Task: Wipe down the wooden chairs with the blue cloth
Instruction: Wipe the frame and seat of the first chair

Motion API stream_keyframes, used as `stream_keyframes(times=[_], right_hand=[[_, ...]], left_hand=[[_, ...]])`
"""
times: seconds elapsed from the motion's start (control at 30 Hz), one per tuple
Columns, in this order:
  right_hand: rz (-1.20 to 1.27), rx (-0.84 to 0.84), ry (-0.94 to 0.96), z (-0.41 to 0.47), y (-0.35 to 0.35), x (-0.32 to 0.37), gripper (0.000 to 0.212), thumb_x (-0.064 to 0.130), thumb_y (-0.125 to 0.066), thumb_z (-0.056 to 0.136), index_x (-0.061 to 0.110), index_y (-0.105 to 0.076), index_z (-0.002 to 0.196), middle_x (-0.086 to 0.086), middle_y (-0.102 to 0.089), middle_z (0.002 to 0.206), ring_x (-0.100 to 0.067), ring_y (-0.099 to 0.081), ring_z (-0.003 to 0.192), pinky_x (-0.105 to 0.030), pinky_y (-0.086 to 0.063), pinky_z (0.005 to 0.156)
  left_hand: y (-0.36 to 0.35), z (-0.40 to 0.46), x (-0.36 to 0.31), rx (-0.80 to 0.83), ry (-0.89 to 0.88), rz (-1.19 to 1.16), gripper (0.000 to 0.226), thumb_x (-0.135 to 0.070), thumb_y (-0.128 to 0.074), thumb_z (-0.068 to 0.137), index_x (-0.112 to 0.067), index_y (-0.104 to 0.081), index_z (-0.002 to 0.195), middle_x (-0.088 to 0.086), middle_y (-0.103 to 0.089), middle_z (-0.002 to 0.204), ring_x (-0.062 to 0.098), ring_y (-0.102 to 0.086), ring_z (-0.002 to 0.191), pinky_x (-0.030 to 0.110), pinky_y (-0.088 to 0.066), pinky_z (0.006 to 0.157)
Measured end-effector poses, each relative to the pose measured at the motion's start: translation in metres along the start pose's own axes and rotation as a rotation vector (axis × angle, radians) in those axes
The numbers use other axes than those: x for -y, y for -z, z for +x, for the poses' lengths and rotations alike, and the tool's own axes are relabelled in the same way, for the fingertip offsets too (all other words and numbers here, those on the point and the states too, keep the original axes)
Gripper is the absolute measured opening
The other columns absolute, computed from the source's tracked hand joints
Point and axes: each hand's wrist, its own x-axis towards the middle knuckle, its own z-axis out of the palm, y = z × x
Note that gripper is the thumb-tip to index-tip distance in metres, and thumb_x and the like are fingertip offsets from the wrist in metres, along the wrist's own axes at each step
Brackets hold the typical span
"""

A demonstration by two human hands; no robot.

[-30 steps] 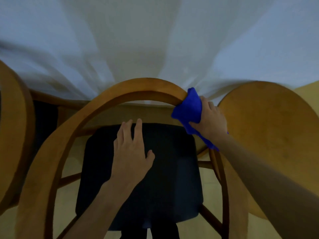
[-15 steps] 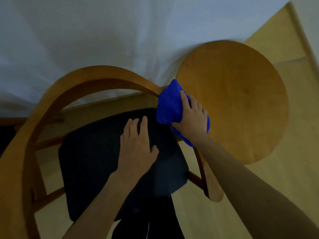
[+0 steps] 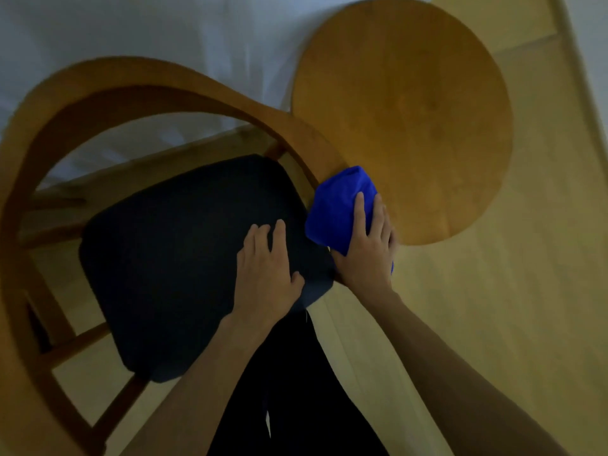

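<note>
A wooden chair with a curved backrest rail (image 3: 138, 83) and a dark seat cushion (image 3: 171, 258) stands below me. My right hand (image 3: 368, 248) grips the bunched blue cloth (image 3: 339, 205) against the right end of the rail, low beside the seat's right edge. My left hand (image 3: 266, 274) lies flat on the cushion's right part, fingers straight. The rail under the cloth is hidden.
A second chair's round wooden back (image 3: 411, 110) stands just right of the cloth. A white tablecloth (image 3: 164, 28) hangs behind the chair. Light wooden floor (image 3: 526, 291) spreads to the right. My dark trouser legs (image 3: 296, 390) are below.
My right hand has slid the cloth down the right side of the rail, from near its top to beside the seat. My view has turned right. The left hand stays on the cushion.
</note>
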Motion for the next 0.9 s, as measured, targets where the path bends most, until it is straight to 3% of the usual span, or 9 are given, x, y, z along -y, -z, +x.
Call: stream_keyframes(times=[0.17, 0.3, 0.43, 0.53, 0.7, 0.8, 0.9], right_hand=[[-0.115, 0.022, 0.07, -0.048, -0.013, -0.024, 0.101, 0.033, -0.079, 0.077, 0.017, -0.018, 0.156, -0.017, -0.014, 0.161, -0.037, -0.017, 0.147, -0.055, -0.03, 0.111], [-0.104, 0.019, 0.307, -0.083, -0.029, -0.04, 0.084, 0.012, -0.084, 0.066, 0.023, -0.049, 0.141, -0.007, -0.034, 0.156, -0.027, -0.023, 0.146, -0.049, -0.019, 0.115], [0.016, 0.106, 0.412, -0.1, -0.045, -0.039, 0.079, 0.016, -0.084, 0.063, 0.032, -0.052, 0.133, 0.003, -0.051, 0.144, -0.02, -0.042, 0.137, -0.041, -0.018, 0.114], [0.172, 0.172, 0.363, -0.094, -0.058, -0.018, 0.077, 0.013, -0.076, 0.069, 0.037, -0.046, 0.136, 0.006, -0.048, 0.146, -0.016, -0.042, 0.134, -0.041, -0.022, 0.112], [0.796, 0.397, 0.018, -0.053, -0.07, 0.041, 0.054, 0.008, -0.056, 0.09, 0.033, -0.044, 0.136, 0.009, -0.056, 0.129, -0.007, -0.052, 0.119, -0.04, -0.04, 0.108], [0.846, 0.368, -0.005, -0.029, -0.071, 0.074, 0.047, 0.017, -0.057, 0.094, 0.029, -0.045, 0.137, 0.011, -0.058, 0.123, -0.004, -0.054, 0.115, -0.034, -0.041, 0.105], [0.847, 0.328, 0.064, -0.008, -0.07, 0.098, 0.05, 0.014, -0.06, 0.091, 0.028, -0.046, 0.137, 0.009, -0.056, 0.126, -0.004, -0.053, 0.115, -0.029, -0.039, 0.102]], left_hand=[[-0.019, -0.028, -0.004, 0.1, -0.028, 0.029, 0.094, -0.037, -0.067, 0.084, -0.02, -0.005, 0.152, 0.011, -0.016, 0.156, 0.027, -0.009, 0.147, 0.043, -0.024, 0.114], [-0.029, -0.041, 0.002, 0.152, -0.042, 0.018, 0.093, -0.035, -0.067, 0.084, -0.021, -0.006, 0.152, 0.009, -0.017, 0.156, 0.026, -0.009, 0.147, 0.043, -0.022, 0.115], [-0.034, -0.054, 0.024, 0.15, 0.003, 0.026, 0.092, -0.035, -0.066, 0.083, -0.023, -0.007, 0.152, 0.008, -0.021, 0.154, 0.025, -0.012, 0.145, 0.042, -0.025, 0.113], [-0.03, -0.061, 0.049, 0.126, 0.101, 0.028, 0.092, -0.035, -0.067, 0.081, -0.024, -0.008, 0.15, 0.008, -0.023, 0.153, 0.025, -0.014, 0.144, 0.042, -0.026, 0.112], [-0.012, -0.066, 0.085, 0.074, 0.265, 0.027, 0.092, -0.036, -0.069, 0.081, -0.022, -0.01, 0.151, 0.009, -0.025, 0.152, 0.026, -0.016, 0.145, 0.045, -0.028, 0.113], [0.0, -0.063, 0.102, 0.029, 0.316, 0.029, 0.09, -0.037, -0.067, 0.083, -0.019, -0.012, 0.151, 0.01, -0.025, 0.152, 0.027, -0.016, 0.145, 0.045, -0.027, 0.114], [0.01, -0.057, 0.115, -0.027, 0.372, 0.0, 0.088, -0.037, -0.067, 0.084, -0.018, -0.013, 0.152, 0.01, -0.026, 0.151, 0.027, -0.018, 0.144, 0.045, -0.028, 0.114]])
